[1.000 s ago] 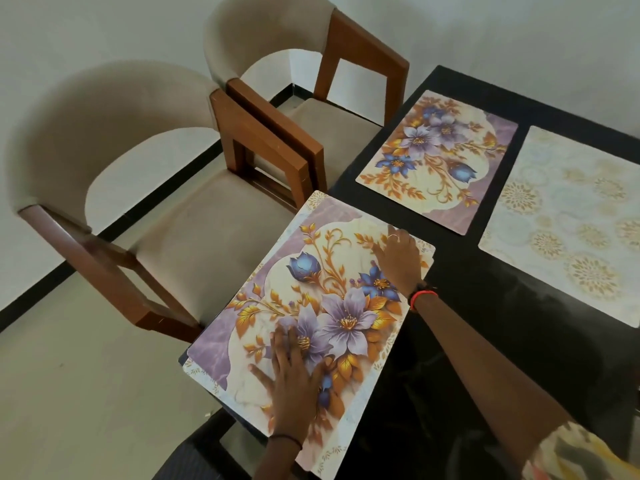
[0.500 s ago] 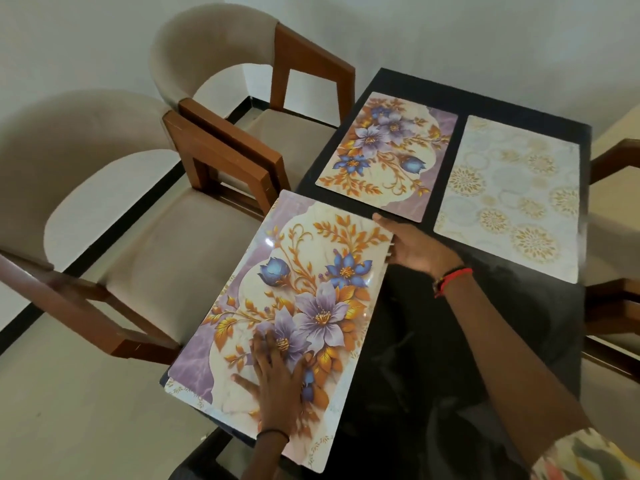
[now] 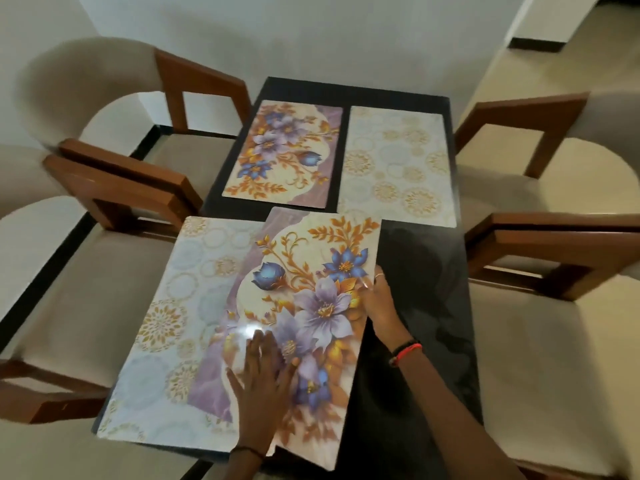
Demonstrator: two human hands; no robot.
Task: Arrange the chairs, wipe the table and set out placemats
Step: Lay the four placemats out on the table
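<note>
A floral placemat (image 3: 311,271) with purple and blue flowers lies at the near end of the black table (image 3: 422,306), partly over a pale circle-patterned placemat (image 3: 180,306) on its left. My left hand (image 3: 263,379) presses flat on the floral mat's near part, fingers spread. My right hand (image 3: 377,299) grips that mat's right edge, which is lifted a little off the table. At the far end lie a second floral placemat (image 3: 287,154) and a second pale patterned placemat (image 3: 398,164), side by side.
Two beige chairs with wooden arms stand on the left (image 3: 114,188) and two on the right (image 3: 554,244), close to the table. A white wall runs behind the table's far end. Bare dark tabletop shows at the near right.
The floral mat has slid right, uncovering the pale mat beneath it. My right hand moved from on top of the mat to its right edge. The view swung right, showing the right-hand chairs.
</note>
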